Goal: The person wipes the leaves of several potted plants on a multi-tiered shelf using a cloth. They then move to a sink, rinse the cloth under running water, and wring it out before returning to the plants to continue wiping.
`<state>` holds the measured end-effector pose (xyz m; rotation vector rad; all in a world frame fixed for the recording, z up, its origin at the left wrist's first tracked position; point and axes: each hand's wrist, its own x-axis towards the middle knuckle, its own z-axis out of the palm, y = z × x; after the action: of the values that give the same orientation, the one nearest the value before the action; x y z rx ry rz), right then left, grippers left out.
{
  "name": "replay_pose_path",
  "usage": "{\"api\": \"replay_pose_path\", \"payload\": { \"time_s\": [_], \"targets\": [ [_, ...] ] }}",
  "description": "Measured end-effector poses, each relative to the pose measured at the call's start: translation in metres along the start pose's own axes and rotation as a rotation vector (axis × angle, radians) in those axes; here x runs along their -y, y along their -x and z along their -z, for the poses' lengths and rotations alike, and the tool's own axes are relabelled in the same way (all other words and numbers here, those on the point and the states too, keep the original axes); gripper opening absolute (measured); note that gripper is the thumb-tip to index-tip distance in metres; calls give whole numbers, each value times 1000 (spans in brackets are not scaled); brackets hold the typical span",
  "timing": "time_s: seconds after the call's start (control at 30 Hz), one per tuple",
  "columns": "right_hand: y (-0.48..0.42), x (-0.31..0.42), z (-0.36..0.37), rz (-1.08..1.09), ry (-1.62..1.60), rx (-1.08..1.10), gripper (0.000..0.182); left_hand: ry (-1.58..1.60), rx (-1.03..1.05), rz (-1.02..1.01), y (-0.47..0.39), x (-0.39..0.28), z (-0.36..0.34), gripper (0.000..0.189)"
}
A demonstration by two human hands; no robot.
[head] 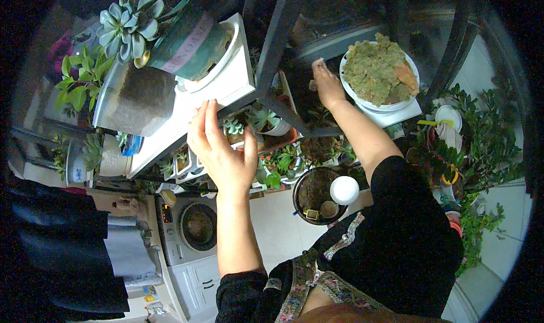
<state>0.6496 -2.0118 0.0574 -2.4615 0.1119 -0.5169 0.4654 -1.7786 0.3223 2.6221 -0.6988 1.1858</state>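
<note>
My left hand [223, 146] is raised at the edge of a white shelf [161, 140], thumb apart from the fingers, holding nothing. Just above it on the shelf stands a dark green pot [187, 51] in a white saucer, beside a blue-green rosette succulent [123, 25]. My right hand [329, 85] reaches into the dark shelf frame, left of a white pot [352, 91] heaped with moss-like greenish material [374, 70]. A crumpled pale thing, perhaps a tissue or cloth, shows at its fingertips; whether the fingers grip it is hard to tell.
Potted succulents [265, 119] crowd the lower shelf. Below stands a dark round pot of soil [314, 191] with a white lid or cup [344, 190] on it. Dark metal bars [276, 38] separate my hands. A washing machine [191, 227] is lower left; leafy plants [488, 132] fill the right.
</note>
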Motion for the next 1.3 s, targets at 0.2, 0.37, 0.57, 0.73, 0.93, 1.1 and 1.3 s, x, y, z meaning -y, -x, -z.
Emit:
{"api": "replay_pose_path", "payload": {
  "time_s": [0.2,0.37,0.57,0.73,0.93,1.1,1.3],
  "targets": [
    [-23,-44,-38,-466,-84,-84,60,19,-7,-9,-1,4,0,82],
    [-19,-26,-46,-408,235,-19,66,-5,-16,0,8,8,1,80],
    [-39,-62,-90,-332,-86,-160,63,25,-23,-34,-4,0,-2,80],
    [-14,32,-16,-108,-224,46,50,12,-5,-5,2,-1,1,85],
    [-35,62,-2,-86,-790,-31,45,30,-10,-28,-2,-3,0,84],
    [-62,120,65,353,-1276,-504,52,-10,1,-27,2,-2,2,85],
    [-96,149,86,320,-698,-357,68,-5,20,-7,-5,-11,3,83]
  ]
}}
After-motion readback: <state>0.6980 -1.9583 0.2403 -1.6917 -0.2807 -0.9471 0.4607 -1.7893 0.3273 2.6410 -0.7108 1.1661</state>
